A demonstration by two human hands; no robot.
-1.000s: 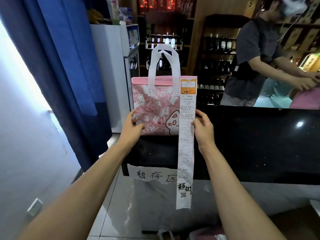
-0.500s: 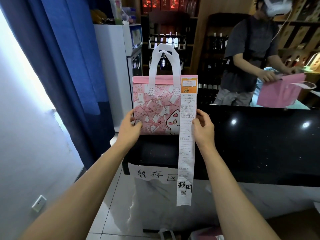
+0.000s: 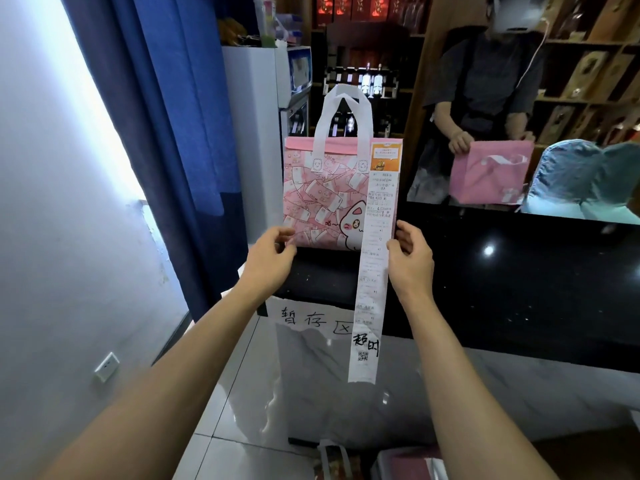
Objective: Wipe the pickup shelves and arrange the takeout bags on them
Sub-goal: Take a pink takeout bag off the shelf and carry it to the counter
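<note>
A pink takeout bag [image 3: 322, 202] with a cartoon cat print and white handles stands upright on the left end of the black counter shelf [image 3: 519, 282]. A long white receipt [image 3: 372, 289] is fixed to the bag's right front and hangs down past the counter's edge. My left hand [image 3: 272, 252] holds the bag's lower left corner with curled fingers. My right hand [image 3: 412, 252] holds the lower right corner, fingertips on the receipt's edge.
A handwritten paper label [image 3: 311, 320] hangs on the counter's front. Another person [image 3: 485, 98] behind the counter holds a pink bag [image 3: 491, 174] next to light blue bags [image 3: 585, 178]. A blue curtain [image 3: 180, 133] and a white cabinet [image 3: 252, 133] stand at the left. More bags [image 3: 408, 465] lie on the floor below.
My hands have slid down the bag's sides to its bottom corners. The bag stays upright on the counter. The person behind has brought a pink bag in front of their body.
</note>
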